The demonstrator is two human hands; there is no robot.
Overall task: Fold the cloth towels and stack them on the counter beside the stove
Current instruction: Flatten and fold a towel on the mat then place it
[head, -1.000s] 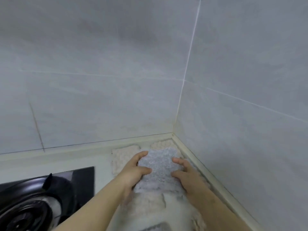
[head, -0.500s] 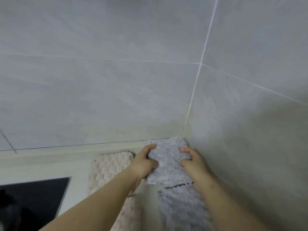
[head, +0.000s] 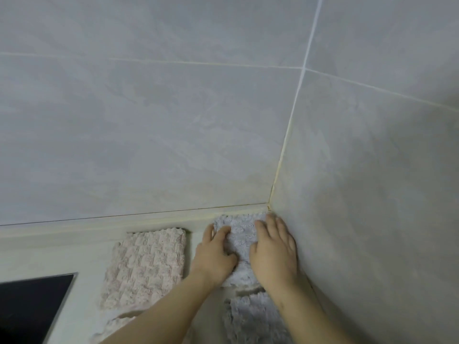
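A folded grey towel (head: 242,240) lies on the counter (head: 82,247) tight in the wall corner. My left hand (head: 214,254) is at its left edge, bent fingers and thumb curled onto the cloth. Over its right half my right hand (head: 274,249) lies flat, fingers straight, against the right wall. A folded pink towel (head: 146,266) lies to the left, apart from the grey one. Nearer to me lies a second grey towel (head: 250,319), partly under my right forearm. A bit of another pink cloth (head: 111,328) shows at the bottom edge.
The black glass stove top (head: 32,306) fills the lower left, left of the pink towel. Grey tiled walls (head: 173,120) close the counter at the back and on the right, with a pale raised strip along their foot.
The grey towel went from held up near the corner down onto the counter in the corner. My right hand flattened on it. The view swung right, so less stove shows.
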